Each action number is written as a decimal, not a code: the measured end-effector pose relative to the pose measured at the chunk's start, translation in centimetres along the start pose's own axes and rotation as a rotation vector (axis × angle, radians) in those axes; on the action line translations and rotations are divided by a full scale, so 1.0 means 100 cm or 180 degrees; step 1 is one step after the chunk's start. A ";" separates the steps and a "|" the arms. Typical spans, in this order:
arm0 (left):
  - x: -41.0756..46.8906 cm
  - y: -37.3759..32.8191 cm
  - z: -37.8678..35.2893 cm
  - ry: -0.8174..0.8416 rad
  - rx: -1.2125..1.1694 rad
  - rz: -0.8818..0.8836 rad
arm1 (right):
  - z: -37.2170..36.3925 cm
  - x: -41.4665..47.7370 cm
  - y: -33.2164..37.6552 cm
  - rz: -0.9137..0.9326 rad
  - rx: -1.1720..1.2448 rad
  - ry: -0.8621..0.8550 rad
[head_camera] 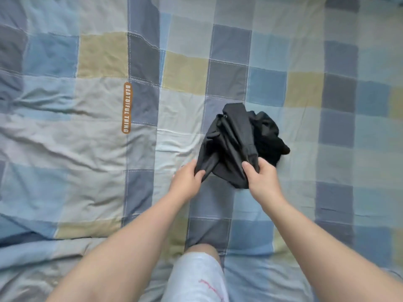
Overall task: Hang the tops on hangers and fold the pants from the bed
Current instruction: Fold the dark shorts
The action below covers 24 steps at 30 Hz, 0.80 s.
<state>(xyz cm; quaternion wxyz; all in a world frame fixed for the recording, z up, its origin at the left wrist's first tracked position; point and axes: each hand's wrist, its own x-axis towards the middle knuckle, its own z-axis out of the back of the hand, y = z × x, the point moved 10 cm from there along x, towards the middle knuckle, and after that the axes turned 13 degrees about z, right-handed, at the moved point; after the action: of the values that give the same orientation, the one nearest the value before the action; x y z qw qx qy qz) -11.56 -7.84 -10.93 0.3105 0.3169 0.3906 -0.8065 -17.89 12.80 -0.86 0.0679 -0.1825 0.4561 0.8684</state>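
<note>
Both hands, left hand (187, 179) and right hand (262, 178), grip crumpled, smooth black garment (235, 142) on checked quilt (87, 105).

A crumpled black garment (235, 140) lies bunched on the checked bed cover (87, 149), near edge lifted.

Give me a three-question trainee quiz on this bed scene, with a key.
1. True or false: the black garment lies flat and neatly folded on the checked bedcover.
2. How many hands grip the garment? A: none. B: one. C: two.
3. Fill in: the brown label on the bedcover lies to the person's ____ of the garment.
Key: 1 false, it is bunched up. 2 C, the left hand and right hand each grip its near edge. 3 left.
</note>
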 end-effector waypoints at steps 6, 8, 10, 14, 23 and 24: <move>-0.146 -0.020 -0.026 0.0129 -0.0130 -0.0130 | 0.060 -0.133 0.014 0.0194 0.0052 -0.0069; -0.197 -0.042 -0.024 0.0071 -0.0066 -0.0497 | 0.083 -0.175 0.025 0.0338 0.0029 -0.0092; -0.254 -0.065 -0.018 -0.0061 0.0040 -0.0905 | 0.110 -0.217 0.041 0.0570 -0.0030 -0.0154; -0.367 -0.101 -0.019 -0.0293 0.0266 -0.1778 | 0.164 -0.295 0.075 0.1134 -0.0226 -0.0178; -0.525 -0.128 -0.001 0.0111 0.0314 -0.2370 | 0.221 -0.429 0.155 0.1364 -0.0134 0.0194; -0.537 -0.126 0.005 0.0185 0.0322 -0.2362 | 0.223 -0.443 0.162 0.1327 -0.0058 0.0176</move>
<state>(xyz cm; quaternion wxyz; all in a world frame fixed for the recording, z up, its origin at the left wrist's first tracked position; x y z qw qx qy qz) 11.47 11.68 35.26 -0.0301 0.1915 0.4473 -0.8731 12.76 23.80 39.91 -0.1274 -0.1085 0.4778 0.8624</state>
